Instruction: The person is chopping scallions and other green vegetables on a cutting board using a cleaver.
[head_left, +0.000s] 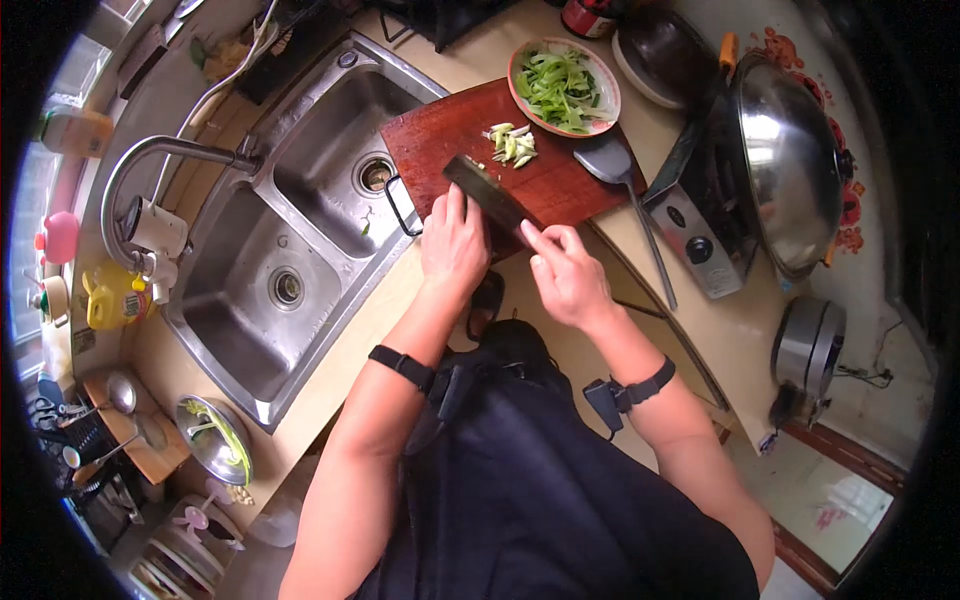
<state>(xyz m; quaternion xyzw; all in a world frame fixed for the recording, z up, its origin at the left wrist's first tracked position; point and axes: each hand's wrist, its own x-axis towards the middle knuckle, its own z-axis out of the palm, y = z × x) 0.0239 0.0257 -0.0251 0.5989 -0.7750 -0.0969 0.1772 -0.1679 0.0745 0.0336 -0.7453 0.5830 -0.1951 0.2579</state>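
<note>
My right hand (570, 277) grips the handle of a Chinese cleaver (484, 187), its index finger stretched along the back of the dark blade. My left hand (454, 244) lies at the near side of the blade, fingertips against it; whatever may be under those fingers is hidden. Both are over the near edge of a red-brown wooden cutting board (435, 135). Beyond the blade sits a small heap of pale chopped pieces, possibly garlic or scallion (512, 145). A few bits cling along the blade's far edge.
A plate of cut greens (559, 86) overlaps the board's far edge. Beside it rests a metal spatula (604, 159). The double steel sink (345, 274) is at left, a lidded wok (787, 165) on a stove at right. A steel bowl (214, 439) stands lower left.
</note>
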